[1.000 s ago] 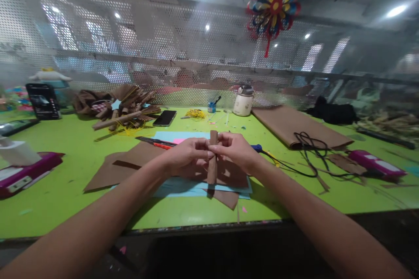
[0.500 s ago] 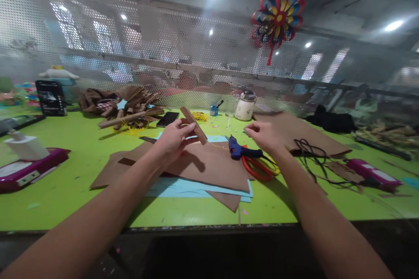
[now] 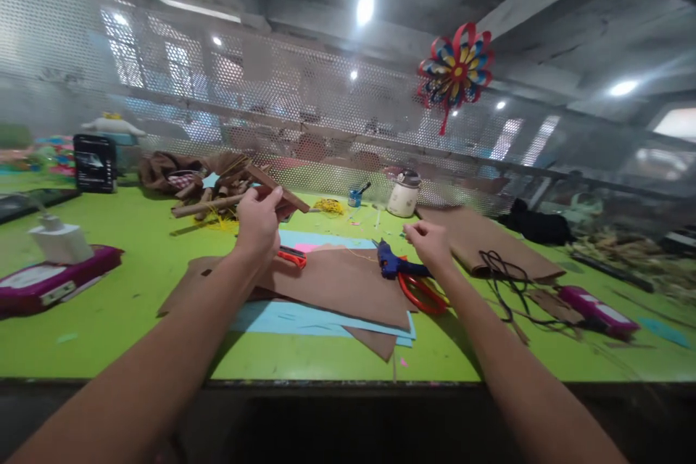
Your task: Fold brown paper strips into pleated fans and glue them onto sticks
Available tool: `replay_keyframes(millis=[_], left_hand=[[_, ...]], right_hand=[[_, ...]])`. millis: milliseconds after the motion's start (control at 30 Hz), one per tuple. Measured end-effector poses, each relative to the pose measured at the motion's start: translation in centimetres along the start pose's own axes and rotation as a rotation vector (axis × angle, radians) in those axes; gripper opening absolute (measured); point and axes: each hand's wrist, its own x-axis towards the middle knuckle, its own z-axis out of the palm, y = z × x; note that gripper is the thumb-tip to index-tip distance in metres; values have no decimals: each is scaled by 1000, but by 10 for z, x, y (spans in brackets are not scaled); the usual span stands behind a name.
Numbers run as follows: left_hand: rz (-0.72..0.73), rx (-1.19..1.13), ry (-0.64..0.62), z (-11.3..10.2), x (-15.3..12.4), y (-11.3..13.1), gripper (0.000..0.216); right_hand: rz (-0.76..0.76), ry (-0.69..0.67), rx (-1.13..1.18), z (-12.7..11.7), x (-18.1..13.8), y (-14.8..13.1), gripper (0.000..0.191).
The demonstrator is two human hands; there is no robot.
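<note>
My left hand (image 3: 257,219) is closed round a rolled brown paper stick (image 3: 283,192), held above the green table (image 3: 135,268) near a heap of similar brown rolls (image 3: 209,185). My right hand (image 3: 429,243) hovers with fingers curled just right of a blue glue gun (image 3: 392,264) and above red-handled scissors (image 3: 421,290); it holds nothing that I can see. Brown paper sheets (image 3: 337,279) lie over light blue sheets (image 3: 304,319) between my arms.
A white jar (image 3: 404,193), a small blue cup (image 3: 354,197) and yellow string (image 3: 328,206) stand at the back. A black cable (image 3: 503,272) and magenta devices (image 3: 595,304) (image 3: 51,279) lie at the sides. A perforated metal screen with a paper pinwheel (image 3: 457,72) backs the table.
My hands came apart: the left carried the brown stick up and left toward the heap of rolls, the right let go and moved right beside the glue gun. The view tilted upward.
</note>
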Motion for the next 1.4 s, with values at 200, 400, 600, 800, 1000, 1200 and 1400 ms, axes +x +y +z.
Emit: replay_keyframes(millis=[200, 400, 600, 800, 1000, 1200, 1400], left_hand=[[-13, 49, -1, -2, 1, -4, 13], [-124, 129, -134, 2, -9, -13, 11], [-179, 195, -292, 5, -22, -24, 13], [-245, 252, -402, 3, -29, -32, 18], [-282, 295, -412, 0, -26, -30, 19], [-285, 300, -431, -1, -27, -32, 18], [-300, 287, -440, -1, -27, -35, 18]], right_hand=[[-295, -271, -30, 12, -9, -52, 25], [-136, -136, -94, -29, 25, -46, 26], [-78, -471, -314, -64, 9, 3, 25], [-235, -651, -566, -56, -19, 29, 29], [-291, -569, -556, -47, -21, 44, 23], [-123, -374, -693, -64, 30, 90, 27], [19, -431, -729, -53, 60, 124, 26]])
